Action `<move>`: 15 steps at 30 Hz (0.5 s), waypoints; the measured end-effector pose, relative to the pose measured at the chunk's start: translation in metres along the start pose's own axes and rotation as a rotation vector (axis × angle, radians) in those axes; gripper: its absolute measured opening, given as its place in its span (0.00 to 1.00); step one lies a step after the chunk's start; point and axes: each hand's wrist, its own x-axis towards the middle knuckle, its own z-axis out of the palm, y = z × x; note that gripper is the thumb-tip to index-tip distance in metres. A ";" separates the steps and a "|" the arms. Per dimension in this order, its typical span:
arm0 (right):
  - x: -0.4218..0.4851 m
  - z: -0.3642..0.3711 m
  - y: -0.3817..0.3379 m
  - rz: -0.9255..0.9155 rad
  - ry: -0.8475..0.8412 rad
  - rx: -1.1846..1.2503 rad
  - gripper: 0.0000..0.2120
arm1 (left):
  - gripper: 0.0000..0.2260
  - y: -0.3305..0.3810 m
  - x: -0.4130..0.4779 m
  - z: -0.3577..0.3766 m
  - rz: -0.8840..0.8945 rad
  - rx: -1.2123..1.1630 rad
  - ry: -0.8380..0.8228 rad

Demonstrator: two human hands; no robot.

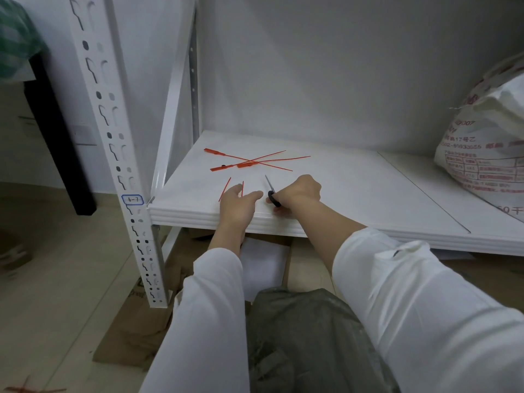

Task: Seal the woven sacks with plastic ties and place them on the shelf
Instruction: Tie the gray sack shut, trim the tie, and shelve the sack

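Three red plastic ties point(249, 161) lie crossed on the white shelf board point(354, 194). Two short cut-off red tie pieces point(225, 188) lie nearer the front edge. My left hand point(238, 205) rests on the board beside those pieces, fingers loosely extended. My right hand point(297, 194) grips the black handles of a pair of scissors point(270, 190), whose blades lie on the board pointing away from me. A filled white woven sack point(482, 143) with red print stands on the shelf at the far right.
A white perforated shelf upright point(119, 154) with a blue label stands at the left. Flattened cardboard point(133, 330) covers the floor under the shelf. A grey-green cloth point(309, 341) lies below between my sleeves. A black table leg point(59, 137) stands at left.
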 end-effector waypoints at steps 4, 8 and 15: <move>0.001 0.005 -0.005 -0.023 0.026 -0.054 0.22 | 0.23 -0.002 0.004 -0.003 0.029 0.018 0.038; -0.002 0.010 -0.005 -0.035 0.013 -0.086 0.20 | 0.20 -0.003 0.005 -0.006 0.028 -0.005 0.044; -0.004 0.010 -0.004 -0.065 0.027 -0.107 0.19 | 0.16 -0.005 0.005 -0.010 0.028 -0.014 0.050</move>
